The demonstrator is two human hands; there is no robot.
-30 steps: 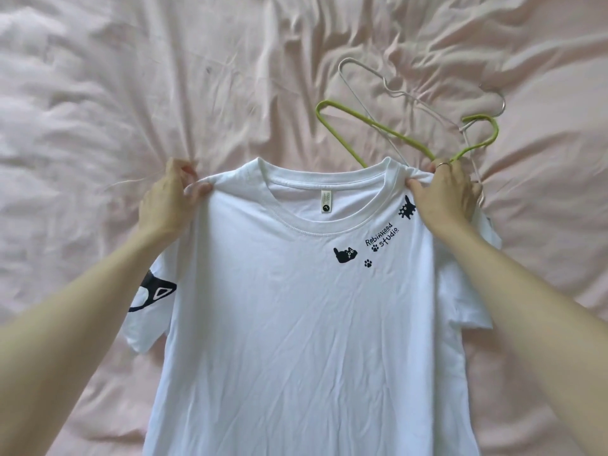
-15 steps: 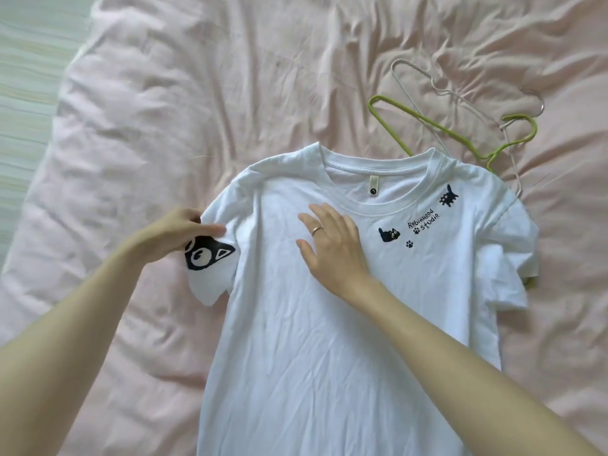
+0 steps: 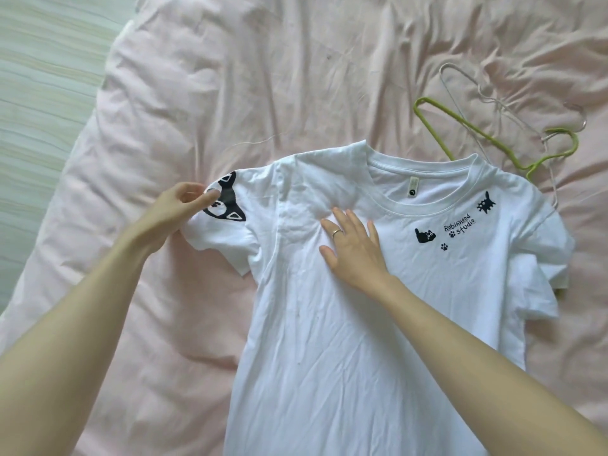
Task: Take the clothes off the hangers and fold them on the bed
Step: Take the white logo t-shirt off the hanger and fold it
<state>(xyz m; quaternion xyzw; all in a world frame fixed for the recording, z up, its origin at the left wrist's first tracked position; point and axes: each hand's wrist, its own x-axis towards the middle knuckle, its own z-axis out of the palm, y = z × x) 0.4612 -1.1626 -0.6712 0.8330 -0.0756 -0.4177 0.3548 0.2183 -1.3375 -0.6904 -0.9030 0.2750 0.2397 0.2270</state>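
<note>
A white T-shirt [image 3: 378, 324] with small black cat prints lies front up on the pink bed [image 3: 230, 77]. My left hand [image 3: 171, 212] pinches the edge of its left sleeve, which bears a large black cat face, and holds the sleeve spread out to the side. My right hand [image 3: 352, 248] presses flat on the chest just below the collar, fingers straight. The right sleeve is bunched and folded over itself. A green hanger [image 3: 460, 133] and a white wire hanger [image 3: 487, 100] lie empty beyond the collar.
The rumpled pink cover spreads wide to the left of and beyond the shirt. The bed's left edge [image 3: 95, 103] runs diagonally, with pale striped floor [image 3: 39, 93] past it. The hangers partly slip under the shirt's right shoulder.
Both hands let go of the shoulders after the shirt was laid down. The left hand took the left sleeve and drew it outward; the right hand went flat onto the chest.
</note>
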